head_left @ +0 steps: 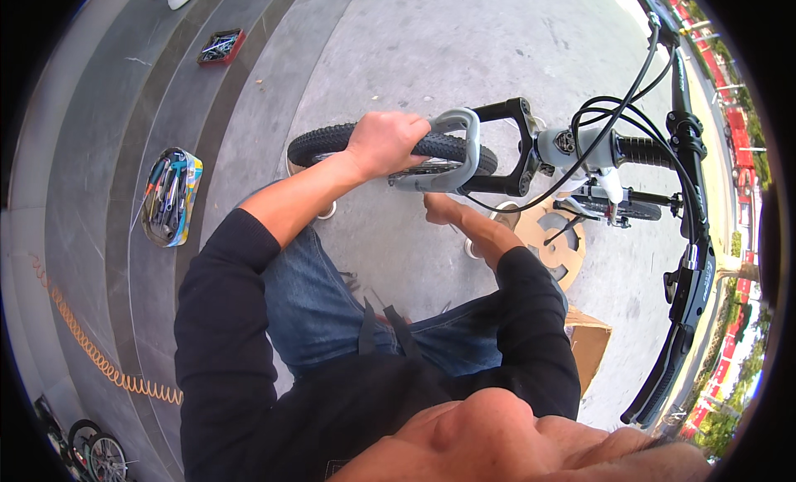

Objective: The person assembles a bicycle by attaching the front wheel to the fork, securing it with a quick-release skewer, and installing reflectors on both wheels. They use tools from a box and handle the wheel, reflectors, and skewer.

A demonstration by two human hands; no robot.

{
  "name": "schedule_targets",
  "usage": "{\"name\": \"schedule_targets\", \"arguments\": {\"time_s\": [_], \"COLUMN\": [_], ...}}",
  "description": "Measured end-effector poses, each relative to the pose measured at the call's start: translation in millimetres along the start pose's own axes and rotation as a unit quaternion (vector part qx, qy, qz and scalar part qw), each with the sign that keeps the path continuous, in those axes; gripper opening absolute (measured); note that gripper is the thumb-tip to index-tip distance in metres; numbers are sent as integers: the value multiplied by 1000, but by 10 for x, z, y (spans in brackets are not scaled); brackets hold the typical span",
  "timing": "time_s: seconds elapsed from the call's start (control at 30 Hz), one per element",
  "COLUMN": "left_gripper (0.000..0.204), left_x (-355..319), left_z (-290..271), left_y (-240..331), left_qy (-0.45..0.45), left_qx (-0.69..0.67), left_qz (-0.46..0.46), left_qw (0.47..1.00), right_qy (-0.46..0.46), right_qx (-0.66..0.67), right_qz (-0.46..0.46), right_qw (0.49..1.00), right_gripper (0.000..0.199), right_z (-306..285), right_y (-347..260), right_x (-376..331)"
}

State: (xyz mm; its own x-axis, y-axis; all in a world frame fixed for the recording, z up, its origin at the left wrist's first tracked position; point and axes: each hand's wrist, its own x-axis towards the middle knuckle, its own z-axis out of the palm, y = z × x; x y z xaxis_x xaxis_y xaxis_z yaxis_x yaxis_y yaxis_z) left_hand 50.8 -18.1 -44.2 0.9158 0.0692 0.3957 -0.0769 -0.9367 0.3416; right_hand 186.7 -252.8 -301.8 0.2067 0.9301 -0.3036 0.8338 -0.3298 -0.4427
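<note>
A bicycle lies across the area before me, its front wheel toward the left and its handlebar along the right. My left hand is closed over the black knobby tyre, beside the grey arch of the suspension fork. Below the fork's near leg, my right hand has its fingers curled in close to the wheel. Whatever those fingers hold, if anything, is hidden. Black cables loop between the fork crown and the handlebar.
On the left stand a tin of hand tools and a red tray of small metal parts. An orange coiled hose runs along the lower left. Near my right arm are a cardboard disc and a cardboard box.
</note>
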Motion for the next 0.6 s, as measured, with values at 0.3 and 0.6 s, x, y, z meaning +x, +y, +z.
{"name": "schedule_targets", "arguments": {"time_s": [0.3,0.6], "left_gripper": [43,53], "left_x": [18,65], "left_z": [-134,-305], "left_y": [114,305], "left_qy": [-66,-25], "left_qx": [0,-73], "left_qz": [-49,-59], "left_qw": [997,995], "right_qy": [-24,-191], "right_qx": [332,80], "right_qz": [344,306], "right_qw": [878,929], "right_gripper": [36,32], "right_z": [-4,178], "right_y": [-491,8], "right_x": [-56,-264]}}
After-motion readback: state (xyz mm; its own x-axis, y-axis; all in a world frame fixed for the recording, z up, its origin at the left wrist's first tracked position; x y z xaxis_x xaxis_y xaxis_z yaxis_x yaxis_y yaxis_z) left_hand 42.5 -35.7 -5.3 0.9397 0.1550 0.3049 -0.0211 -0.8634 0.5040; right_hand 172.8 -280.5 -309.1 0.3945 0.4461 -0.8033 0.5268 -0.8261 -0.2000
